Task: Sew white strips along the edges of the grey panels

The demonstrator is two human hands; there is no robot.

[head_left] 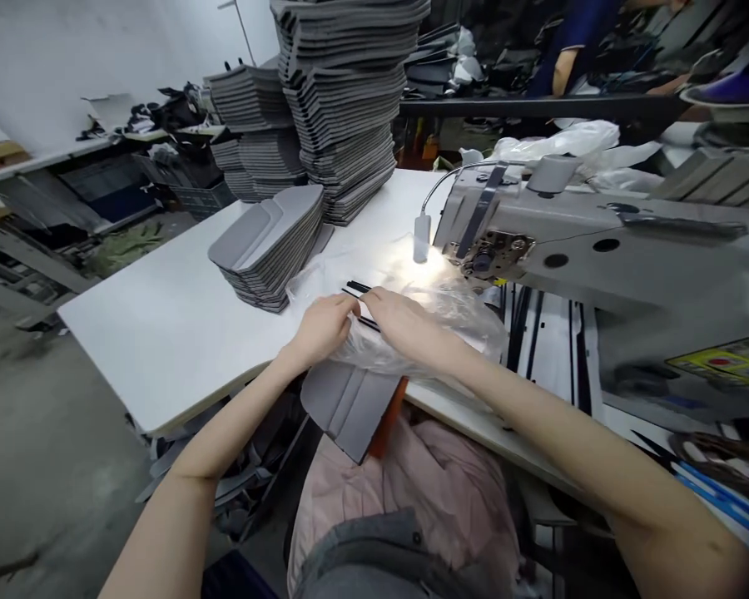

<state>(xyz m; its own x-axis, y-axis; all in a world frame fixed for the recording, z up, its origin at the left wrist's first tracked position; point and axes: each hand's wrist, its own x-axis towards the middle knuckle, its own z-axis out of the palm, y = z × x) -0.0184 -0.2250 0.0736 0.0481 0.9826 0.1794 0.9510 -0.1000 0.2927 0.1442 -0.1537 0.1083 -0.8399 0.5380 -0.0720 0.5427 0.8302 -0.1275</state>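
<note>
A person sits at the white table (150, 324), both arms stretched forward, the hands close together over a clear plastic bag (474, 316). The left hand (323, 331) has its fingers bent in at the near left part of the bag; the right hand (399, 320) is just beside it, its fingers curled down. Thin black strips (357, 287) lie at the fingertips of both, partly hidden by the right hand. From where I stand I can't tell whether either hand grips the strips, the plastic or both.

The bag spreads crumpled over the table near the sewing machine (562, 241), and a small lamp (421, 237) throws a bright patch on it. Below the hands, a grey panel (349, 403) tilts down past the table edge towards the pink cloth (405, 491) on the lap, with an orange piece (387, 420) showing along its right side.

To the left of the bag is a short stack (268, 233) of grey panels, and behind it a tall stack (349, 108) rises. Blue-handled scissors (717, 491) lie at the far right.
</note>
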